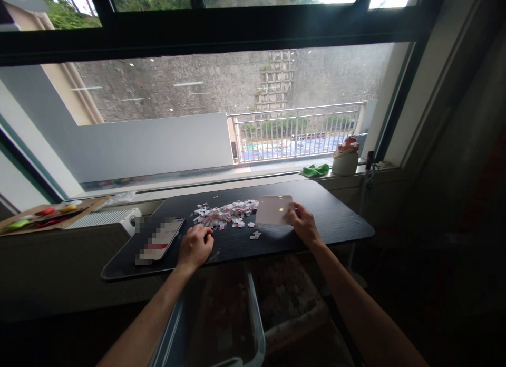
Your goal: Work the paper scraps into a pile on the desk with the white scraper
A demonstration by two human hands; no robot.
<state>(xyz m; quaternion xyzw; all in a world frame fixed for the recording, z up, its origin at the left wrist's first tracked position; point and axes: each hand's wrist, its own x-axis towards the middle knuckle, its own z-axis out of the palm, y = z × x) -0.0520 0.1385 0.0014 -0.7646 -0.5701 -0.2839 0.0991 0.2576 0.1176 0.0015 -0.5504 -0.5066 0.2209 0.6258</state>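
My right hand [301, 221] grips the right edge of a flat white plastic sheet [271, 210] with rounded corners and a light glare on it. It is held up just above the dark table [332, 211], beside a heap of small white and pinkish paper scraps [225, 214]. A few loose scraps [255, 235] lie nearer the front. My left hand [196, 244] rests at the table's front edge, close to the heap's left side. Its fingers are curled in, and whatever may be inside them is hidden. To its left lies a phone-like flat object [162, 241], partly blurred out.
Below the table's front edge is an open clear plastic bin [255, 314]. A white radiator [106, 219] with cardboard [59, 214] and colourful items stands left. On the sill at the back sit a green cloth [315, 170] and a white container [345, 160].
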